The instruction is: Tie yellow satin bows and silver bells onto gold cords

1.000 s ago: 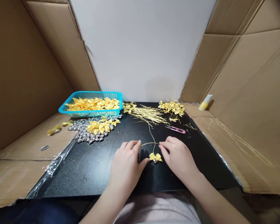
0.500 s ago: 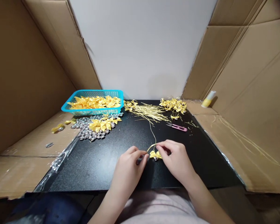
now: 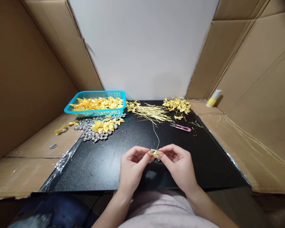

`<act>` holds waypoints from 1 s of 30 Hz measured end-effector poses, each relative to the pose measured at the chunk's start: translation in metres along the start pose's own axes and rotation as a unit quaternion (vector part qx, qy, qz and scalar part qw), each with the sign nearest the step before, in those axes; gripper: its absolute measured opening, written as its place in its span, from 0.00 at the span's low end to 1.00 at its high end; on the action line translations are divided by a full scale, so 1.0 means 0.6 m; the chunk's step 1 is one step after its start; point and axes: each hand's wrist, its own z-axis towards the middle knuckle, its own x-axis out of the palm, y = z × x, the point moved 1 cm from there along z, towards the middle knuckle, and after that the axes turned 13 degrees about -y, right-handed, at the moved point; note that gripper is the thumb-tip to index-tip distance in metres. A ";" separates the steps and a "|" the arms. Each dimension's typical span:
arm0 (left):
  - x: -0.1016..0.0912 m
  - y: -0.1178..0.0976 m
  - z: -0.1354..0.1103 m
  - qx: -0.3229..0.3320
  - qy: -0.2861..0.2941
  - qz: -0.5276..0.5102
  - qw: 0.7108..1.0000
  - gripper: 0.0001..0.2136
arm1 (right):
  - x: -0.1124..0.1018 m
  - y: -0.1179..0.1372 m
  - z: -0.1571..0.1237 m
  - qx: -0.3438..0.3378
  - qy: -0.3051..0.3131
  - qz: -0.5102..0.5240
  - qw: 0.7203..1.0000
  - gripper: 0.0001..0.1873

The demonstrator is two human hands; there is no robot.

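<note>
Blue basket of yellow bows, middle left

Left hand and right hand pinch gold cord, lower centre.

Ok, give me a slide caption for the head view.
Left hand and right hand pinching gold cord at a yellow bow, pink thread snips beyond.

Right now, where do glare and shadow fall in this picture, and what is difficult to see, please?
Head view: pale glare on the black tabletop, left of the left hand; head view: a shadow right of the yellow and white tube; head view: the yellow piece between the fingers is small and partly covered, its details unclear.
</note>
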 end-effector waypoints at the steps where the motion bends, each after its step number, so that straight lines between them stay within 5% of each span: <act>1: 0.000 0.004 -0.002 -0.010 -0.008 -0.020 1.000 0.06 | 0.000 0.001 -0.006 -0.013 -0.020 0.019 1.000 0.02; 5: 0.002 0.020 -0.008 -0.030 -0.026 -0.074 0.996 0.07 | -0.002 -0.004 -0.024 -0.088 -0.085 0.048 0.991 0.04; 10: 0.002 0.025 -0.008 -0.001 -0.059 -0.076 0.995 0.08 | 0.000 -0.016 -0.034 -0.131 -0.083 0.044 0.987 0.06; 30: 0.014 0.015 -0.021 0.058 -0.023 -0.063 0.996 0.07 | 0.002 -0.025 -0.032 -0.092 -0.073 0.062 0.991 0.05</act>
